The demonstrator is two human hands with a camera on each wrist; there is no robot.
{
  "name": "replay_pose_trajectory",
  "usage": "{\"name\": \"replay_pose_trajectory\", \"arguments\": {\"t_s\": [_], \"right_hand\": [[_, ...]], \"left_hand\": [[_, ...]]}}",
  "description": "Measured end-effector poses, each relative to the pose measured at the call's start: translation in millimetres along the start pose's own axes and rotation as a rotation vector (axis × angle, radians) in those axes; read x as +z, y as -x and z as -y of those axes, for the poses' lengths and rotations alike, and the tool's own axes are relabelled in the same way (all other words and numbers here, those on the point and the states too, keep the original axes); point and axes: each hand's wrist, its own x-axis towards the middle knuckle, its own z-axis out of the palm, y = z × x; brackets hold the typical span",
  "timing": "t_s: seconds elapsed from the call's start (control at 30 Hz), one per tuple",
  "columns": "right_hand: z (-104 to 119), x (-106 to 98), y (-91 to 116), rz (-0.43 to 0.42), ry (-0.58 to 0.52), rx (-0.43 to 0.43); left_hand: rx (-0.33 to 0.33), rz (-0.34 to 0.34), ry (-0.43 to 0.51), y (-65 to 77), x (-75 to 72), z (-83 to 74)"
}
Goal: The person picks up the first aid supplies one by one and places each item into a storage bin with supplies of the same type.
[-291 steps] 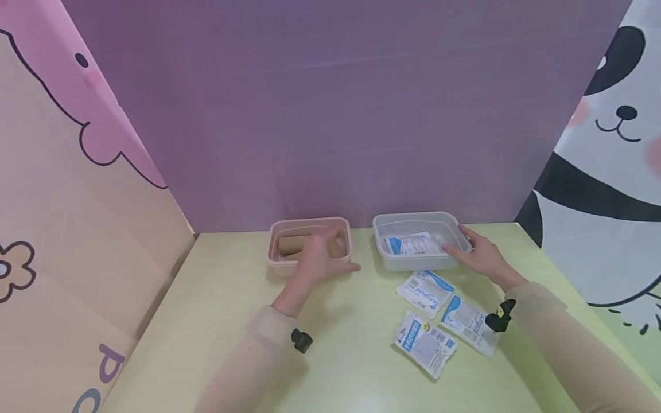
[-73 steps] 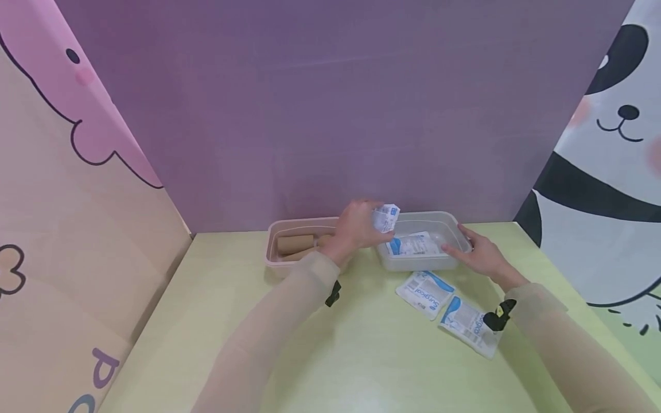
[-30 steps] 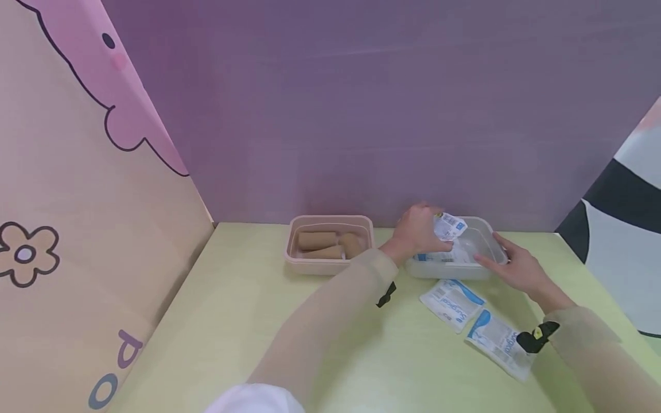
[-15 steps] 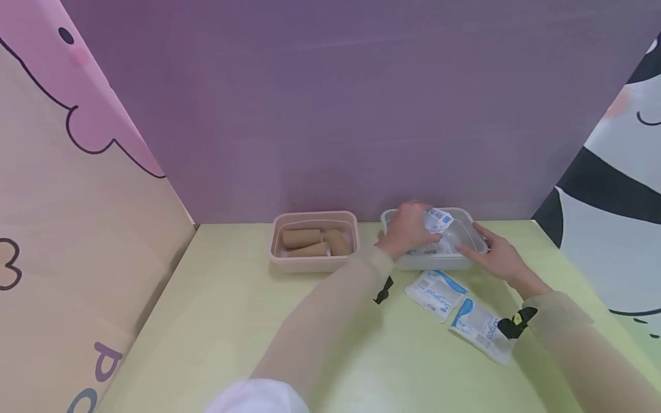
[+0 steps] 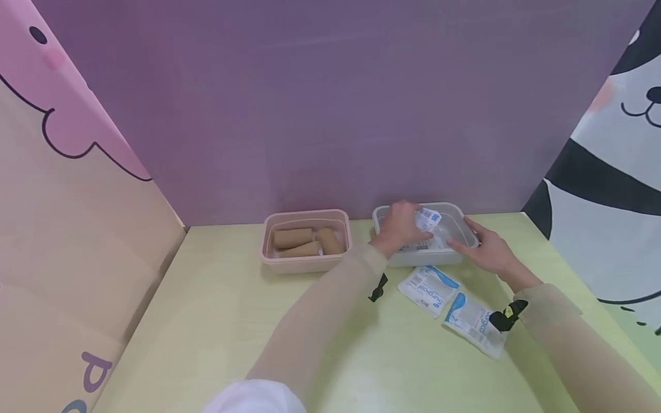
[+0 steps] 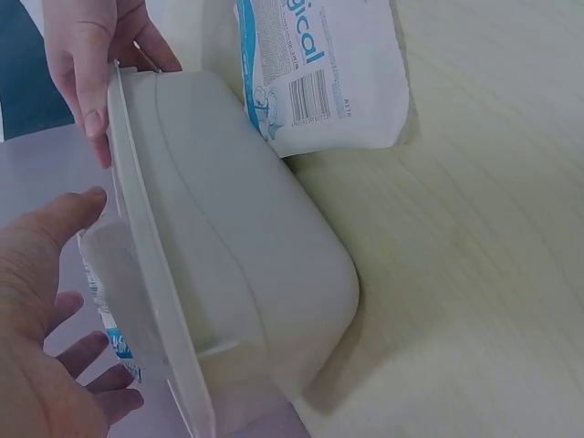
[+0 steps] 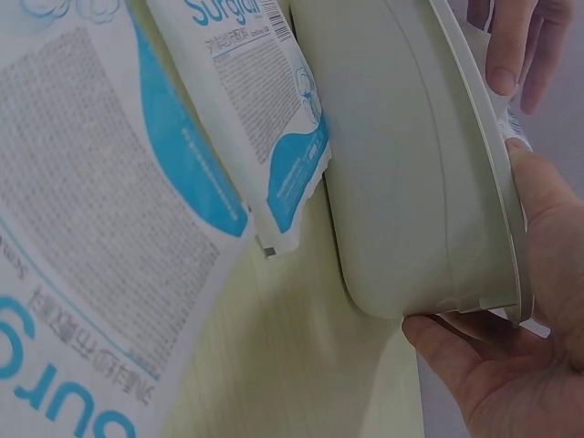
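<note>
My right hand (image 5: 490,250) grips the right end of a pale grey plastic box (image 7: 392,173), thumb over the rim and fingers against the outside. Over the left part of this box is my left hand (image 5: 400,225), its thumb and fingers spread. Between them a small white packet with blue print (image 5: 428,219) stands tilted in the box; in the left wrist view a gap shows between thumb (image 6: 68,217) and packet. Another white packet (image 5: 417,245) lies beneath, largely hidden by the left hand.
Two flat "Surgical" packets, one nearer the box (image 5: 428,290) and one nearer me (image 5: 475,324), lie on the pale yellow table (image 5: 217,321). Left of the grey box stands a pink box (image 5: 304,264) with tan rolls (image 5: 292,238). A purple wall (image 5: 330,115) rises behind.
The front packet has gone from the table into the grey box, carried by my left hand, which was over the pink box earlier. The right hand keeps its grip. The view has shifted slightly.
</note>
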Motion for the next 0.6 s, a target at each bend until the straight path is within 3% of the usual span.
{"name": "replay_pose_trajectory", "arguments": {"t_s": [0.33,0.6], "right_hand": [[0,2,-2,-0.006,0.011,-0.012],[-1,-1,-2,0.0,0.015,-0.003]], "left_hand": [[0.043,-0.037,-0.012,4.2,0.5,7.1],[0.064,-0.054,0.037,14.3,-16.4,5.0]]}}
